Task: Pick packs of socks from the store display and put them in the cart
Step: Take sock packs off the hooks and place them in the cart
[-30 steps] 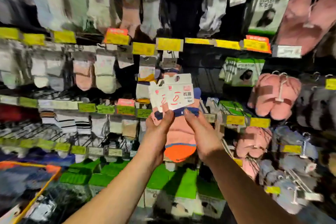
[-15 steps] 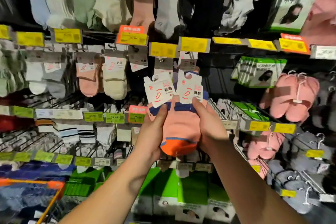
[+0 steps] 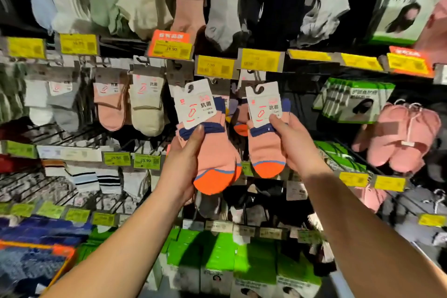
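Now 2 sock packs are up in centre frame, one per hand, in front of the display. Left hand (image 3: 186,152) has its grip closed round the left pack (image 3: 210,152), thumb pressed on the blue cuff just under the white card header; right hand (image 3: 294,145) pinches the right pack (image 3: 264,150) the same way, thumb on the card's lower edge, fingers behind. Packs sit just beside each other, apart by a narrow gap.

Handling, my guess: v. light, soft, floppy fabric; only the card header is stiff. Best hold is at the cuff/card join, as now; grabbing the orange toe would let the pack droop. Not fragile, not slippery.

Around: yellow price tags (image 3: 261,61) directly above, more pink socks (image 3: 110,106) and cream ones (image 3: 147,109) hanging left of centre, green boxes (image 3: 217,254) lower centre, pink slippers (image 3: 399,138) at right. Hooks and hanging packs just behind could snag the card hooks when pulling back. Cart isn't clearly visible; an orange-edged shape (image 3: 36,256) at lower left may be it, can't tell.
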A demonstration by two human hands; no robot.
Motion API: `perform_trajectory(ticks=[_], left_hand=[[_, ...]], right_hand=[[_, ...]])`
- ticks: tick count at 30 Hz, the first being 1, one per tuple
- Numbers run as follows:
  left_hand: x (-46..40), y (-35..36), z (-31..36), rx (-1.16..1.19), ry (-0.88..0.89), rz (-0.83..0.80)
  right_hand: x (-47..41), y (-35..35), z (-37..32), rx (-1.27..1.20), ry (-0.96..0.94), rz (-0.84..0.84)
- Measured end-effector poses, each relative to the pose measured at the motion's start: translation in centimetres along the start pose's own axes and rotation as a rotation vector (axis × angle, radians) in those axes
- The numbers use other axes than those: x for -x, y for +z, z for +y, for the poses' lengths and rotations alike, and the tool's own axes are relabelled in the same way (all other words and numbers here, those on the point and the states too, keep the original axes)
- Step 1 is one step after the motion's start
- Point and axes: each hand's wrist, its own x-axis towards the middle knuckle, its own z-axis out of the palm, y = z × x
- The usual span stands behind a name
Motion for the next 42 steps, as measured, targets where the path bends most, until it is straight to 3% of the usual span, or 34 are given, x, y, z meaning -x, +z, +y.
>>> perform_trajectory(ticks=[6, 22, 27, 37, 42], left_hand=[[-0.9, 1.4, 0.7, -0.043, 0.02, -0.041], [-1.8, 3.0, 0.9, 0.012, -0.04, -0.077], [-1.9, 3.4, 0.8, 0.019, -0.044, -0.083], [-1.9, 4.1, 1.0, 0.006, -0.045, -0.093], [-1.6, 4.0, 0.9, 0.002, -0.048, -0.093]], right_hand=[[-3.9, 1.2, -0.5, 0.099, -0.094, -0.043], [-7.9, 1.3, -0.8, -0.204, -0.018, 0.002], [-8.2, 1.7, -0.3, -0.022, -0.03, 0.004], [-11.9, 2.3, -0.1, 0.487, 0.002, 0.188], [-12.5, 2.5, 0.0, 0.643, 0.078, 0.159]])
